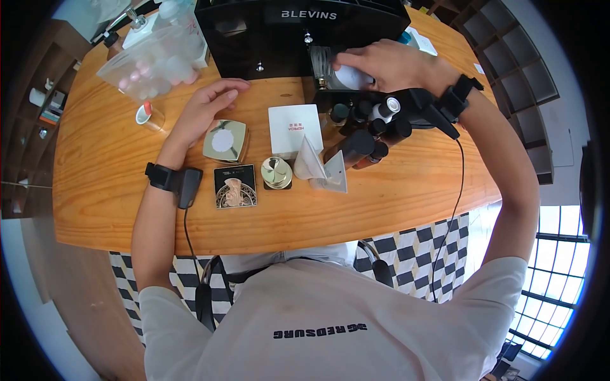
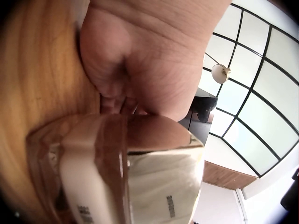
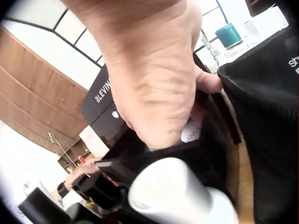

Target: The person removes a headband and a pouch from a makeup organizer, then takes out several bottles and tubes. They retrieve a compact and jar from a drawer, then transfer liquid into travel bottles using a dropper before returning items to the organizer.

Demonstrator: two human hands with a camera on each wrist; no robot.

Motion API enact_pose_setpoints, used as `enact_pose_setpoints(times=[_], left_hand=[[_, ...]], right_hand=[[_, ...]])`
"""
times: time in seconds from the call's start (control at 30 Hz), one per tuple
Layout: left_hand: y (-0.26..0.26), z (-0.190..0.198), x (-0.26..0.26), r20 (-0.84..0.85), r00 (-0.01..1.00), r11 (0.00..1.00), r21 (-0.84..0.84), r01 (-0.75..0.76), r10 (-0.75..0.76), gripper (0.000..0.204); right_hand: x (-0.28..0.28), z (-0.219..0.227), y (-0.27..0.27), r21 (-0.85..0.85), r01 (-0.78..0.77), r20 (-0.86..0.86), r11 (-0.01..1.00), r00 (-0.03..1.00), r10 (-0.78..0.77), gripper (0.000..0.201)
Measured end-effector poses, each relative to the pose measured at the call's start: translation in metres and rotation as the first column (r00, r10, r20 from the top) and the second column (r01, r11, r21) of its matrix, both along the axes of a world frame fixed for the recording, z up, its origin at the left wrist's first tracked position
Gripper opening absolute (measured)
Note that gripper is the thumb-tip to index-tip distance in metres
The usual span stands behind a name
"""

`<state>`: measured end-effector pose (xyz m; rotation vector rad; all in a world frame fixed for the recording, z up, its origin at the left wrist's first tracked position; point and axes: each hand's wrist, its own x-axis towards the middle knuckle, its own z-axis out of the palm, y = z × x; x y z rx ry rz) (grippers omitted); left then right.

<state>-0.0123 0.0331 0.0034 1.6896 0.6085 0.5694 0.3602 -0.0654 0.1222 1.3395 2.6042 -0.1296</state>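
Observation:
My right hand (image 1: 397,63) reaches into the pulled-out drawer of a black cosmetics case (image 1: 267,38). Its thumb and fingers hold a round white item (image 1: 351,77), partly hidden under the hand; some lettering on it shows in the right wrist view. Beside it in the drawer stand clear slender pieces (image 1: 321,60). My left hand (image 1: 206,108) rests on the table before the case, fingers relaxed and holding nothing. Just below that hand sits a square jar with a shiny gold lid (image 1: 225,141), which looms large in the left wrist view.
A white box (image 1: 294,127), a round gold-topped item (image 1: 276,173) and an ornate compact (image 1: 236,187) stand mid-table. Several dark bottles (image 1: 359,146) crowd in front of the drawer. A clear bag of sponges (image 1: 155,70) and a small cup (image 1: 147,117) are at the left.

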Motion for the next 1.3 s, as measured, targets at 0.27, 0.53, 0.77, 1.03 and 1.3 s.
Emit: enact_pose_setpoints(times=[0.27,0.53,0.77,1.03,1.3], left_hand=[[-0.003,0.003,0.0,-0.019,1.0,1.0,0.006,-0.005,0.005,0.031],[-0.004,0.004,0.0,-0.016,1.0,1.0,-0.008,-0.023,0.023,0.031],[0.0,0.0,0.0,-0.011,1.0,1.0,0.02,0.002,-0.002,0.03],[0.001,-0.002,0.0,0.009,1.0,1.0,0.021,0.002,-0.003,0.03],[0.002,-0.001,-0.001,-0.017,1.0,0.999,0.03,0.012,-0.011,0.03]], right_hand=[[-0.009,0.0,-0.005,0.072,-0.011,0.16,0.997,0.987,-0.001,0.066],[-0.007,-0.01,-0.002,0.133,0.022,0.141,0.991,0.989,-0.041,0.065],[-0.002,-0.002,0.0,-0.113,0.252,-0.192,0.961,0.944,-0.27,0.056],[0.007,0.021,-0.005,-0.483,0.423,-0.461,0.767,0.622,-0.633,0.074],[0.057,0.062,-0.079,-0.486,0.019,-0.682,0.873,0.616,-0.393,0.094]])
